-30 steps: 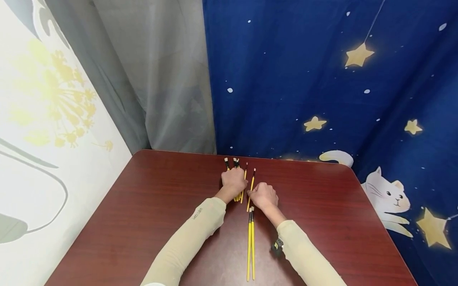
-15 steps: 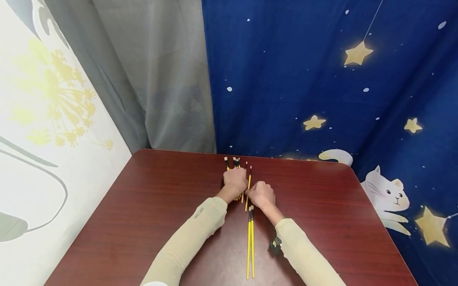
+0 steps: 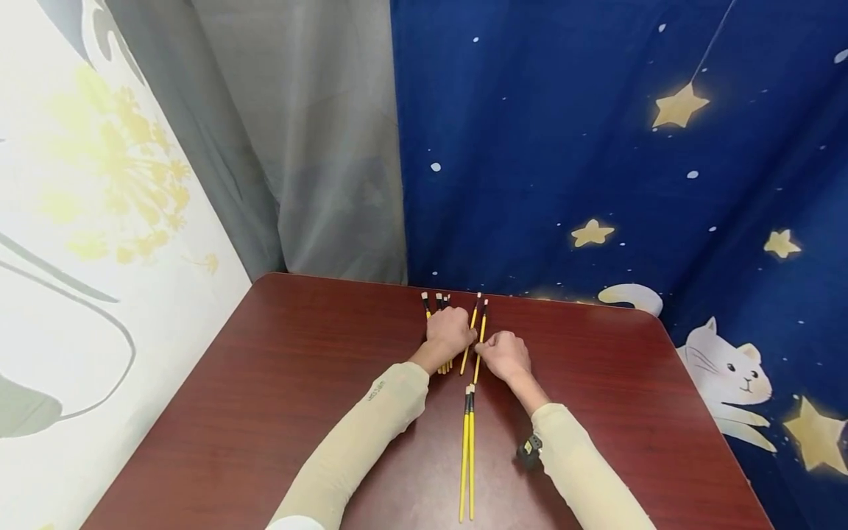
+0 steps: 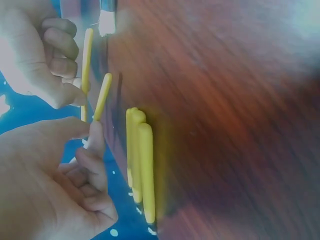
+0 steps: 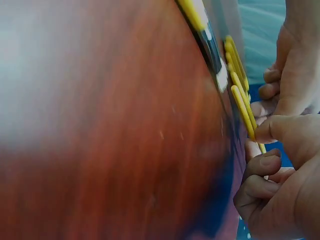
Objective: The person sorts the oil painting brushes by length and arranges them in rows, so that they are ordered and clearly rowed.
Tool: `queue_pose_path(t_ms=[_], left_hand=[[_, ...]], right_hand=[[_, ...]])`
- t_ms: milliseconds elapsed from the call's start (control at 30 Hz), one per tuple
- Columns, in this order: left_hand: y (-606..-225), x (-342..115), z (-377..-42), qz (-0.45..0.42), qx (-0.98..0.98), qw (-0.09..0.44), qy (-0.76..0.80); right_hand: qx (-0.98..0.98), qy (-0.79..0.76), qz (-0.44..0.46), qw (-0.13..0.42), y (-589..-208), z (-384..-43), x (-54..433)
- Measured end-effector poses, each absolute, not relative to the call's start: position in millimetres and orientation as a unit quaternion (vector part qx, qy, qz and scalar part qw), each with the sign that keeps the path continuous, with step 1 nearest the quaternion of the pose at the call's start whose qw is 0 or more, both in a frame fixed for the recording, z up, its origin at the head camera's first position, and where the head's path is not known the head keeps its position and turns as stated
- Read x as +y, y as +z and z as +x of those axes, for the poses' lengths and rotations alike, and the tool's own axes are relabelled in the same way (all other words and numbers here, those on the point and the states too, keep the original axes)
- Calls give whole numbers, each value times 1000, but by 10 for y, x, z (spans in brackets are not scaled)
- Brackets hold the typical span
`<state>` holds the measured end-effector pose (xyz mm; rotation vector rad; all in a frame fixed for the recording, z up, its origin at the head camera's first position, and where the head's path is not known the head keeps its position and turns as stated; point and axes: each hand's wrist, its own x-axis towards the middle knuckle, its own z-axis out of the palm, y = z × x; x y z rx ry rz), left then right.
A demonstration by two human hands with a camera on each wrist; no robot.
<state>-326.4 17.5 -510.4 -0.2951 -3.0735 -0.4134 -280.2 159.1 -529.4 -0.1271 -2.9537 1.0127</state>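
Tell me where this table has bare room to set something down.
Bare table lies left of the left sleeve and right of the right sleeve, reaching the side edges. Crowded: the far middle, where the left hand and right hand each pinch a brush beside a bunch of others, and between the sleeves, where two brushes lie.

dark red table | grey curtain behind, left | blue star-print curtain behind, right
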Motion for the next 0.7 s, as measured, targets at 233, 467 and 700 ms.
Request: queue_pose_path(t_ms=[233,467,700], left_hand=[[-5086,329,-3371,-90,-984,-8,-155],[-5086,483,-3465,-92,-970,-71,-213],[-5086,572,-3485,-87,-969,-80,-218]], right_hand=[[-949,313,-48,9,-5259,-2971,1857],[-955,293,-52,-1,-5269,-3092,2076],[-958,283,-43,-15,-5248,-3157,2144]])
